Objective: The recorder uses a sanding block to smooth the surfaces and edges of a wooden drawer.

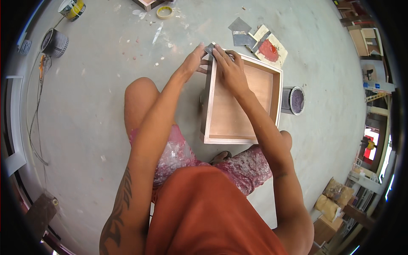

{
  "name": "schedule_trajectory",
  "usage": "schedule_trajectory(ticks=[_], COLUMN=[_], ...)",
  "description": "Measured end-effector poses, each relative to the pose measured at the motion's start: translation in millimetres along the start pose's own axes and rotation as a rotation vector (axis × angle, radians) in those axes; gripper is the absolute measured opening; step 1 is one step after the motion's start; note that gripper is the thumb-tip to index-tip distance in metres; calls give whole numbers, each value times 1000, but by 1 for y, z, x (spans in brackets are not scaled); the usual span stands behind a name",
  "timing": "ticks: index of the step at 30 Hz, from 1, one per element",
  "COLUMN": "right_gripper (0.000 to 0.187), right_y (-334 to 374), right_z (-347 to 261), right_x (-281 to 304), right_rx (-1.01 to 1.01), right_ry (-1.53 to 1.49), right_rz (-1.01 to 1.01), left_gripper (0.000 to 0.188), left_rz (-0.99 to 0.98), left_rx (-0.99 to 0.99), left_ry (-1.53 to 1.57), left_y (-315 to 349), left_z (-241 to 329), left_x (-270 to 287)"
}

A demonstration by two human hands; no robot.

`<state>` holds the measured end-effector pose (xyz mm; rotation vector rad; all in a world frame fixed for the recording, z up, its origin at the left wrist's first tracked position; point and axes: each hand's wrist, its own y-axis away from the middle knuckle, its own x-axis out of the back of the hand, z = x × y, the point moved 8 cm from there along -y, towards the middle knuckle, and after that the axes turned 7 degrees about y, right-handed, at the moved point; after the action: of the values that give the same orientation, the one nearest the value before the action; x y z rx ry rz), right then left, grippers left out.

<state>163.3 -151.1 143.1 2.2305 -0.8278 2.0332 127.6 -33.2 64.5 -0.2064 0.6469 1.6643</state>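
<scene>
A shallow wooden drawer (242, 100) with pale rim edges stands tilted between my knees, its open side facing up. At its far left corner my right hand (231, 70) is closed on a piece of grey sandpaper (209, 48), pressing it against the rim. My left hand (193, 63) grips the same corner from outside. Its fingers reach the drawer's dark outer side, and its upper fingertips come up to the sandpaper. The palm sides of both hands are hidden.
An open can of greyish-purple paint (296, 101) stands right of the drawer. Beyond lie grey sandpaper sheets (241, 32) and a board with red paste (270, 50). A tape roll (164, 12), a dark bucket (55, 43) and a yellow tub (72, 9) are farther left, near a cable (32, 123).
</scene>
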Motion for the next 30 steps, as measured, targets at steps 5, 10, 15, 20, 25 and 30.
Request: schedule_trajectory(ticks=[5,10,15,20,25,30], right_gripper=[81,71,72,69,68,69], right_y=[39,7,42,11,44,8], right_z=[-21,-11,-37,-16,-35,-12], right_x=[-12,-3,-13,-6,-11,-6], right_rx=[25,-21,14,-77,-59,-198], right_ry=[10,27,-3,-20,-25,55], right_rz=[-14,21,44,90,28,97], left_gripper=[73,75,74,78,82,82], left_rz=[103,67,72,40,54,5], left_rx=[-16,25,-1,24,9,30], left_ry=[25,66,117,92,113,135], left_y=[7,2,14,3,15,1], left_z=[-8,-3,-3,-9,-7,-8], left_x=[7,2,11,3,8,-2])
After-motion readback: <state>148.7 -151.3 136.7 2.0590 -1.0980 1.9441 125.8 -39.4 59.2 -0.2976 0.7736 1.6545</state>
